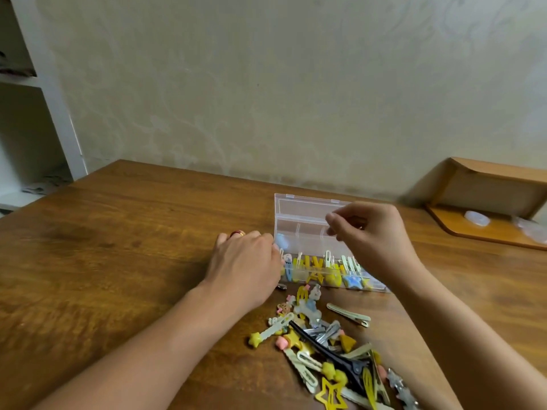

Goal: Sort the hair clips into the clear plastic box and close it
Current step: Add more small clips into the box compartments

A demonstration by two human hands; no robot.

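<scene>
While its lid stands open, clear plastic box (pixel 299 229) half-filled with pastel hair clips (pixel 325 266).

- Soft, even daylight, moderately bright; its source cannot be told.
- Faint, diffuse shadows lie on the worktop (pixel 124 261) beneath the forearms.
- A dull sheen shows on the wood at left; no harsh glare.
- The whole picture is slightly soft, fine detail smeared.
- Wide-angle bending tilts the white shelf (pixel 44 93) at the left edge.
</scene>
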